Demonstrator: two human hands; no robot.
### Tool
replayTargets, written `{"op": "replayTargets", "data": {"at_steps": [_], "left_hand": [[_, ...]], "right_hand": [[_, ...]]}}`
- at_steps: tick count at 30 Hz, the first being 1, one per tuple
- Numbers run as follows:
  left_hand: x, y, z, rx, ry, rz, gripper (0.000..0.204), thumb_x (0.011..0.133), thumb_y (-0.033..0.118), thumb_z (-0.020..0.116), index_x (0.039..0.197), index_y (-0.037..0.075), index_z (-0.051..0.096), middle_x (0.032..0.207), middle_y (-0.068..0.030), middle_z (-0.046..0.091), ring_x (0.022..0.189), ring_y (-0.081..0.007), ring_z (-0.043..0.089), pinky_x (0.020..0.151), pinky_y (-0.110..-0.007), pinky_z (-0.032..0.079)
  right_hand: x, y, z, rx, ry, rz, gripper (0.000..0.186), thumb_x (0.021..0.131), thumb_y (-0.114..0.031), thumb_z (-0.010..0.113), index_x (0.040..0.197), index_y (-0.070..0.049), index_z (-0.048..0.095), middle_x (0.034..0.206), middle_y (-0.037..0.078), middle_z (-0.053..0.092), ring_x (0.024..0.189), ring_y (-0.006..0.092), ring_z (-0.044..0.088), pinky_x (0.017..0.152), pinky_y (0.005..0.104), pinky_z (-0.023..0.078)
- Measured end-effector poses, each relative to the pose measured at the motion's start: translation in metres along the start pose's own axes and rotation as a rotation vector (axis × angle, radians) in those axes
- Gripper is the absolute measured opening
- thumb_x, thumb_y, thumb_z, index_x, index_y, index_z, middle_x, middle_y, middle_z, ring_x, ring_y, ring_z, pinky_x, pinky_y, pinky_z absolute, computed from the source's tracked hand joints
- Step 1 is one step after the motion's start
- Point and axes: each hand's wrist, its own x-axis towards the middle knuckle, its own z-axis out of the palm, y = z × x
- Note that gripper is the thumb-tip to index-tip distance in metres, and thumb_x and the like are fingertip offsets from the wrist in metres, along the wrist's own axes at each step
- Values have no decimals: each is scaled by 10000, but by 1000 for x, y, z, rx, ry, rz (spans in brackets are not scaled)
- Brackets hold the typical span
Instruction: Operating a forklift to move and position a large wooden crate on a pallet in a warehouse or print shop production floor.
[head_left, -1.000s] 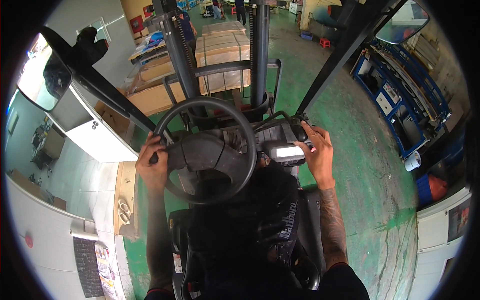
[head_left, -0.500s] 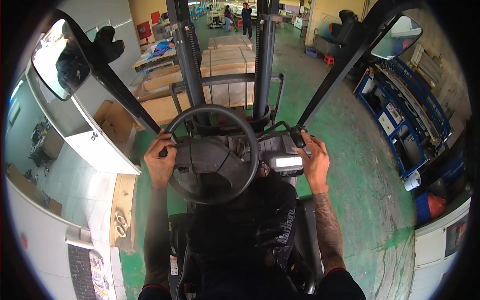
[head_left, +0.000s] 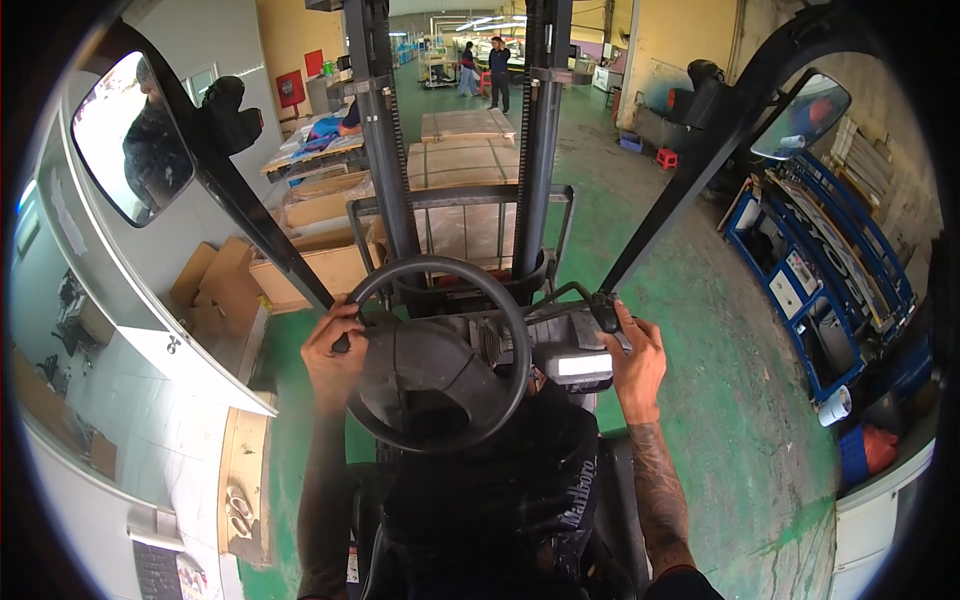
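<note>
My left hand is closed at the left side of the black steering wheel, its fingers curled round the rim and a dark knob. On the right, my right hand rests with bent fingers over a black-topped control lever beside the dashboard; the thumb lies along its near side. Beyond the wheel rises the forklift mast. Behind the mast stands a strapped stack of pale brown crates. Whether the forks are under it is hidden.
Open cartons sit left of the mast. A white door stands at the left. To the right are a blue metal rack, a white bucket and a red stool. Two people stand far ahead.
The whole view has tilted up, so the wheel, both hands and the crates sit lower in the picture. Both hands keep their holds on the wheel and the lever.
</note>
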Motion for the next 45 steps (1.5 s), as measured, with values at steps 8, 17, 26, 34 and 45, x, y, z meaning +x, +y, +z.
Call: {"op": "replayTargets", "data": {"at_steps": [8,17,26,34,45], "left_hand": [[10,-23,6,-22,-52,-43,152,825,-117,679,887,-11,769,1205,-161,836,1367,-366,740,1065,-435,631],[-11,-34,7,-12,-15,-76,173,824,-118,668,901,-12,781,1222,-167,828,1410,-388,709,1124,-459,591],[-18,-7,5,16,10,-118,189,841,-135,687,929,-1,788,1206,-168,819,1421,-378,703,1126,-468,594],[-21,14,-7,24,19,-111,171,865,-114,697,947,-5,799,1196,-189,815,1414,-383,707,1115,-461,597],[-65,69,-46,14,12,-135,173,829,-113,712,933,-4,798,1216,-174,814,1428,-384,697,1144,-461,577]], "right_hand": [[13,1,41,26,63,-6,632,866,-233,957,1474,-219,783,1170,171,780,1024,323,755,865,449,626],[-11,15,35,92,-52,-163,658,839,-102,953,1467,-111,758,1289,174,758,1157,340,728,876,437,625],[-17,18,7,81,-71,-245,501,850,-144,926,1306,-70,732,1300,113,750,1389,413,603,1128,555,509],[-25,22,-8,86,-51,-233,525,815,-164,929,1297,-86,737,1261,139,732,1324,398,624,1071,525,522],[-72,23,-64,69,-14,-267,502,782,-70,899,1259,-63,741,1299,189,699,1256,397,645,1023,500,560]]}}
